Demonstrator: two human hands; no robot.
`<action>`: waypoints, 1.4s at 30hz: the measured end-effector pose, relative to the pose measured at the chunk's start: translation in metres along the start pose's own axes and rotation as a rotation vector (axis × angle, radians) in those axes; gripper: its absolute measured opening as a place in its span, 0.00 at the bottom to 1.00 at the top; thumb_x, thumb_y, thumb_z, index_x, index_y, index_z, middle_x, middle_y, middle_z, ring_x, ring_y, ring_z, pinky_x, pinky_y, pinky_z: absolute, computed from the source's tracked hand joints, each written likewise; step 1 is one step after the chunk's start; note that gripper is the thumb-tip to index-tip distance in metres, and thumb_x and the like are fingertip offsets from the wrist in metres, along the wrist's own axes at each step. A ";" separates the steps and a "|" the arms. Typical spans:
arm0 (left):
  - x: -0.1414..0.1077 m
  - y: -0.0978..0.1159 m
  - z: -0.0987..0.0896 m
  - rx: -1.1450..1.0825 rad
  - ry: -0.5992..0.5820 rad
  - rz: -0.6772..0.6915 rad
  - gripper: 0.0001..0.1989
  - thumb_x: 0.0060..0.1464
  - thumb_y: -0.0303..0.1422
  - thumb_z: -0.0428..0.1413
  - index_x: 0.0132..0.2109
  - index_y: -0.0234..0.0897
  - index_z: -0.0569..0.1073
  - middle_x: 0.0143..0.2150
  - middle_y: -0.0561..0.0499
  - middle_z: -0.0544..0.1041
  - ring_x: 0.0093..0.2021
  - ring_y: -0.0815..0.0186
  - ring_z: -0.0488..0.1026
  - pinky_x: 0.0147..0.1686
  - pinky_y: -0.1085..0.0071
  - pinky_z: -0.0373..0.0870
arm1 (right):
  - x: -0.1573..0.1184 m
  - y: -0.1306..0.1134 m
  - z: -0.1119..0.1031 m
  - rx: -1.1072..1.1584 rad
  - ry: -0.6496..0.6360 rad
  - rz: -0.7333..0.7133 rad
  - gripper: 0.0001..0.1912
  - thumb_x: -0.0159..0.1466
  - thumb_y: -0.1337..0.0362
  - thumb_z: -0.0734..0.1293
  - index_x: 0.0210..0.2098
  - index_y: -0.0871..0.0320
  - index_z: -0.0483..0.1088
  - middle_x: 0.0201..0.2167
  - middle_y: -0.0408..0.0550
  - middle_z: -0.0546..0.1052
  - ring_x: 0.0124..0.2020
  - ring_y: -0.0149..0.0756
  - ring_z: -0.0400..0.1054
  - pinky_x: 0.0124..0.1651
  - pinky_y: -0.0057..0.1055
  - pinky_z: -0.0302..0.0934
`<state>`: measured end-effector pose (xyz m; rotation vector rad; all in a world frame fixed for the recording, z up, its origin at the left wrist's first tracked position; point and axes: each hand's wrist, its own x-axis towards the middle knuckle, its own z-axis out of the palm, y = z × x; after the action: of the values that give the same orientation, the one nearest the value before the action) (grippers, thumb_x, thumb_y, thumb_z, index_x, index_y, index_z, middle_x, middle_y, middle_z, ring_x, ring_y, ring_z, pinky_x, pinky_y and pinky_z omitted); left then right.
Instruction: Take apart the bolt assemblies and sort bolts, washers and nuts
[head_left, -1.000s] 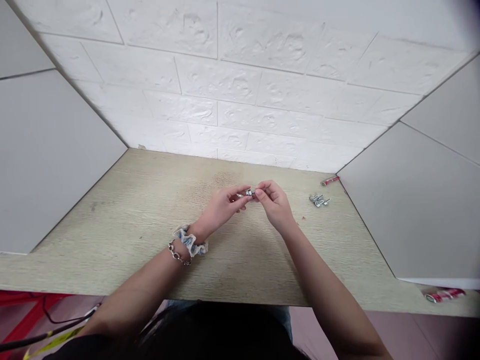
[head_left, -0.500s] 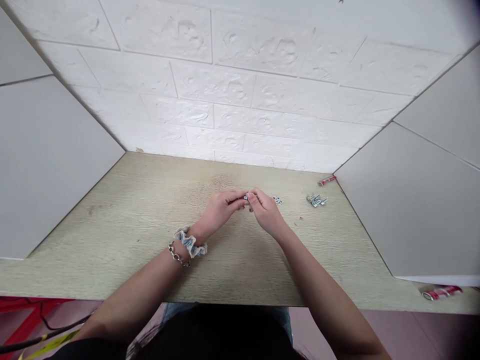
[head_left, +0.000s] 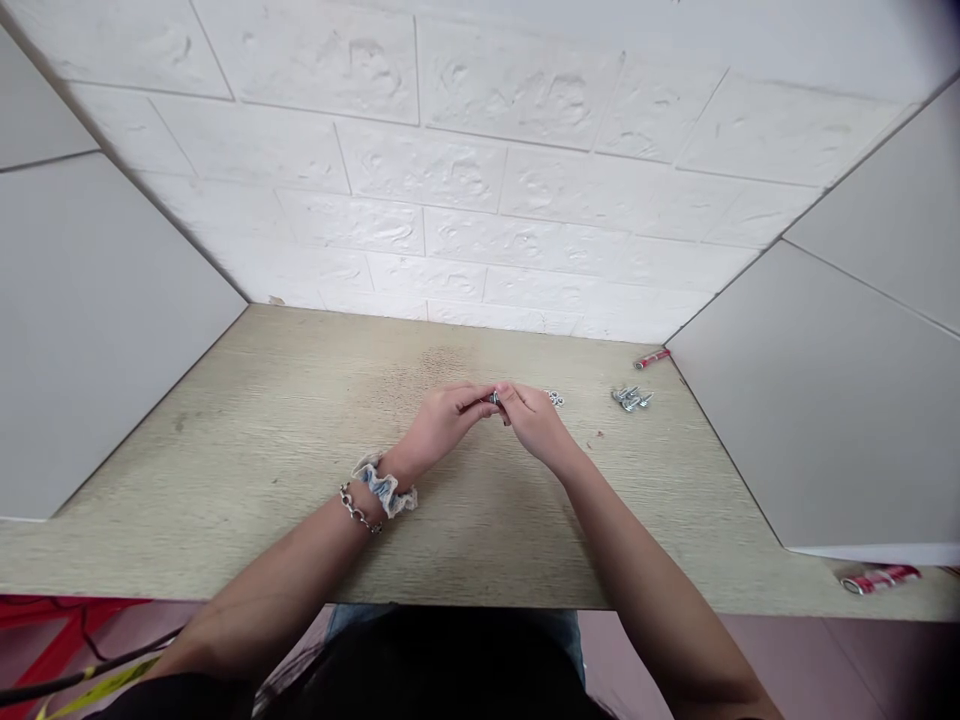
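Both hands meet over the middle of the table, fingertips pinched together around a small metal piece (head_left: 494, 398), mostly hidden by the fingers. It could be a screw or a nut; I cannot tell which. My left hand (head_left: 442, 420) grips it from the left, with a scrunchie and a chain bracelet on that wrist. From the right, my right hand (head_left: 536, 425) holds the same piece between thumb and fingers. Just behind my right hand lie several small metal rings or nuts (head_left: 556, 398), partly covered by it. Farther right is a small pile of silvery screws (head_left: 631, 399).
A red battery-like cylinder (head_left: 652, 358) lies at the back right corner, and another (head_left: 880, 579) near the front right edge. Grey panels (head_left: 847, 400) flank the wooden table (head_left: 225, 480), with a white brick-patterned wall (head_left: 465, 170) behind.
The fingers have shifted slightly around the small metal piece, the right thumb moving a little. The whole view has moved slightly. Both hands keep their hold.
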<state>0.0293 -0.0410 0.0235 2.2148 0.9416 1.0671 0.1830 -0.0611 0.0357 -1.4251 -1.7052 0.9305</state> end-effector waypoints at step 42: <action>0.000 -0.007 0.000 0.156 0.073 0.159 0.11 0.56 0.34 0.51 0.44 0.37 0.73 0.36 0.50 0.76 0.35 0.70 0.72 0.37 0.75 0.68 | 0.005 0.006 0.001 0.043 0.088 0.017 0.19 0.61 0.52 0.52 0.21 0.58 0.57 0.24 0.44 0.64 0.31 0.34 0.59 0.38 0.31 0.53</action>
<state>0.0266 -0.0370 0.0189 2.4267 0.9206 1.1894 0.1843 -0.0556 0.0305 -1.4334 -1.6016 0.8957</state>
